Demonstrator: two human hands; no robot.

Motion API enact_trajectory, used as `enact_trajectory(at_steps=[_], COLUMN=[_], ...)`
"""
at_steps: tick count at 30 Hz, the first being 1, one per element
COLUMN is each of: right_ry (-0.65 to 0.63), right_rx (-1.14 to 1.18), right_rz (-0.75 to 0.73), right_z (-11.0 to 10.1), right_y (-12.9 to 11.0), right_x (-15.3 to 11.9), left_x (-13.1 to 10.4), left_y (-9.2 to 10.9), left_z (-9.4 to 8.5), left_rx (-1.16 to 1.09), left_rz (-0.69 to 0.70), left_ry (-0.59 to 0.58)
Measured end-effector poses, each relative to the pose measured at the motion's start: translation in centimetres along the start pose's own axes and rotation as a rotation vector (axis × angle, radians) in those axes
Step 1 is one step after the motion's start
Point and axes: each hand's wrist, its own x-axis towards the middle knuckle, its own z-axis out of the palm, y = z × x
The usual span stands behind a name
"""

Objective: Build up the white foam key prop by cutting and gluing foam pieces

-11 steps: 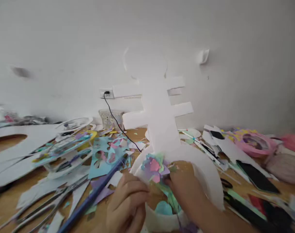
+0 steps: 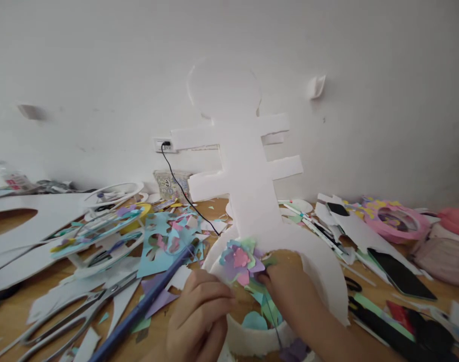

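A large white foam cutout with side bars and a ring-shaped base stands tilted up against the wall. On its ring sits a layered paper flower in teal, purple, green and pink. My left hand is curled at the ring's left edge, its fingers pressed together; what they hold, if anything, is hidden. Just right of the flower, my right hand reaches to the ring's opening with bent fingers, pinching something near the petals that I cannot make out. Green paper leaves and a teal paper piece show inside the opening.
Large scissors and a blue stick lie at left among paper scraps. Behind them is a white ring frame. At right are a phone, a pink tape roll and a black-handled tool.
The right hand has shifted slightly at the flower's right side, and the top of the foam cutout sits a little higher and further left. The left hand stays almost where it was.
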Motion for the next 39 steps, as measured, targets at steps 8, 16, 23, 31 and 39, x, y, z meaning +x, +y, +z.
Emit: enact_trajectory(at_steps=[8,16,23,31,39], right_ry=[-0.131,-0.109,-0.109,-0.117,-0.084], right_rx=[-0.103,-0.117,-0.111,-0.067,-0.046], right_rz=[0.075,0.047,0.021,0.033,0.03], right_z=[-2.0,-0.7,-0.4,-0.7,-1.5], right_y=[-0.9,-0.4,-0.4,-0.4,-0.5], right_x=[-0.3,0.1,0.5,0.9,0.6], left_x=[0.1,0.0,-0.2,-1.1,0.0], left_y=[-0.2,-0.7,-0.9,-1.2,-0.5], left_z=[-0.2,0.1,0.1,-0.3,-0.3], left_rx=[-0.05,-0.052,-0.02,-0.054,-0.041], left_rz=[-0.024,-0.017,0.004,0.003,0.028], left_ry=[-0.005,0.045,0.058,0.028,0.086])
